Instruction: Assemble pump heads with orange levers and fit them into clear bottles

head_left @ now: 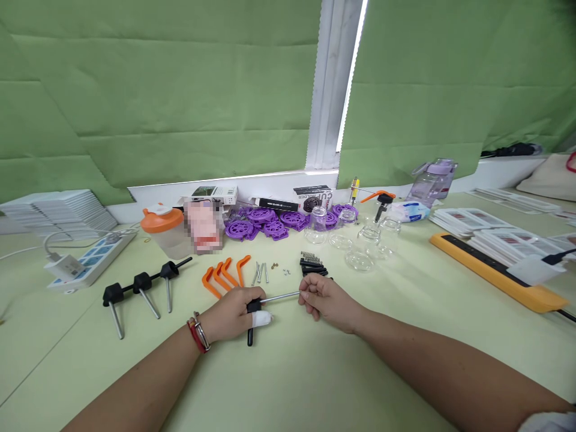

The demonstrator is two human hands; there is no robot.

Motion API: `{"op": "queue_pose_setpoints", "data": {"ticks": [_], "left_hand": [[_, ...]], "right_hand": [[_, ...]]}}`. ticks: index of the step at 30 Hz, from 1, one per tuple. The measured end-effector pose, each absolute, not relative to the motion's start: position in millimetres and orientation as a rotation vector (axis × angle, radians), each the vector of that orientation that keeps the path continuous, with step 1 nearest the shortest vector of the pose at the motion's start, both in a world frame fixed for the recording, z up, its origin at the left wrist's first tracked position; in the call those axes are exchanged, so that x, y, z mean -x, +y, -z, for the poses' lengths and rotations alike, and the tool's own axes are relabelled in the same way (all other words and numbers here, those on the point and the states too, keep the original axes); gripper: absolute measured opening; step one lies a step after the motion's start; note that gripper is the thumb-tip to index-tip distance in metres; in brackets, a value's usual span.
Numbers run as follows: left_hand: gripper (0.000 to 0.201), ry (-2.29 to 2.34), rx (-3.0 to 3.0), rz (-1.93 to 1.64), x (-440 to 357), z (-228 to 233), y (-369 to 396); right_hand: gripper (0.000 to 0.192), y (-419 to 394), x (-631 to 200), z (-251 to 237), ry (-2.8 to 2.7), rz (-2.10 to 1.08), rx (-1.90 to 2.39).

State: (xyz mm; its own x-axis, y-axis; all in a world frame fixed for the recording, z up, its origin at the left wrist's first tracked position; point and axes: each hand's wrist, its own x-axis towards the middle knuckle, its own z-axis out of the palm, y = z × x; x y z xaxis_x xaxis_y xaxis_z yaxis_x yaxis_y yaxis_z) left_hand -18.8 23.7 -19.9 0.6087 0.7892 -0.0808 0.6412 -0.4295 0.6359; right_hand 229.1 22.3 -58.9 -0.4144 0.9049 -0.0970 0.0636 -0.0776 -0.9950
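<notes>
My left hand (231, 313), one finger wrapped in white tape, is closed around a black plastic fitting (250, 337) with a short black handle pointing down. From the fitting a thin metal rod (281, 297) runs to the right. The fingertips of my right hand (332, 305) pinch the rod's far end. Just beyond that hand lie several black sleeves (310, 264) and small springs (309, 256). Behind my left hand are several orange bent handles (227, 274) and metal bolts (260, 273). To the left, similar black fittings with rods (142, 282) form a row.
A white power strip (99, 258) and an orange-lidded shaker cup (166, 231) stand at the left. Purple plastic pieces (274, 230), boxes (310, 192) and clear glass parts (360, 260) fill the back. An orange-edged power strip (495, 273) and stacked white cards (472, 222) lie right.
</notes>
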Motion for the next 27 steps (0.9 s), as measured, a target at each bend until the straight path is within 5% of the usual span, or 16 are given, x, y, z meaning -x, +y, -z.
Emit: {"op": "queue_pose_setpoints", "data": {"ticks": [18, 27], "left_hand": [[0.034, 1.13, -2.201, -0.28, 19.0, 19.6, 24.1], [0.033, 1.139, -2.187, -0.276, 19.7, 20.1, 24.0]], "right_hand": [[0.033, 23.6, -227.1, 55.4, -1.566, -1.539, 1.152], [0.017, 23.5, -228.4, 59.2, -1.533, -1.562, 1.088]]}}
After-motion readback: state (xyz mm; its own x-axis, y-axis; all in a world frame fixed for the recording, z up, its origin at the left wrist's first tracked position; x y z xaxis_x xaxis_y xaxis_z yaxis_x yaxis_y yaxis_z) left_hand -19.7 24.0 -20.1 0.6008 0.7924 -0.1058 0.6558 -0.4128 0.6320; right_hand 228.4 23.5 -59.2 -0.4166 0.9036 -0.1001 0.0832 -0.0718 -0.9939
